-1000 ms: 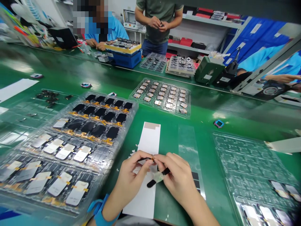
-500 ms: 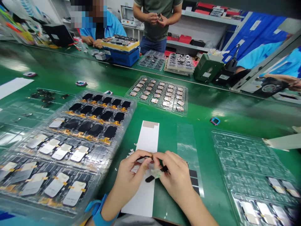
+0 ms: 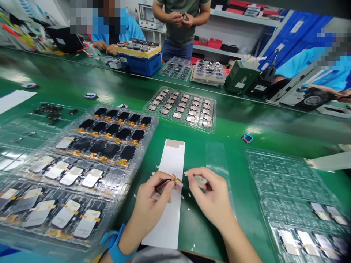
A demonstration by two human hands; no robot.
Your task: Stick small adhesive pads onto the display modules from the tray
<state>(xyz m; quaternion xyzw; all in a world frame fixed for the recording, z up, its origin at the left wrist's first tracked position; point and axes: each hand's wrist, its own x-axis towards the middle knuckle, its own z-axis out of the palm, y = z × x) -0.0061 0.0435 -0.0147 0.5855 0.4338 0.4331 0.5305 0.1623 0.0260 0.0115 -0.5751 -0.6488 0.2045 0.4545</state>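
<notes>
My left hand (image 3: pixel 153 199) pinches a small black display module (image 3: pixel 163 184) with an orange flex tail (image 3: pixel 177 179), held over a white paper strip (image 3: pixel 171 171) on the green bench. My right hand (image 3: pixel 212 199) is beside it, a few centimetres away, fingers curled on a small clear peeled film (image 3: pixel 201 180). To the left lies a clear blister tray (image 3: pixel 82 157) holding several black and film-covered display modules.
A clear tray (image 3: pixel 290 190) sits at the right with a few modules at its near corner. Another tray of small parts (image 3: pixel 182 108) lies ahead. A pink-and-blue watch frame (image 3: pixel 247 138) rests on the bench. Other people work beyond a blue box (image 3: pixel 141 62).
My hands were together on the module; they have drawn apart, the right hand moving right with the peeled film. The black tool seen under my fingers earlier is no longer visible.
</notes>
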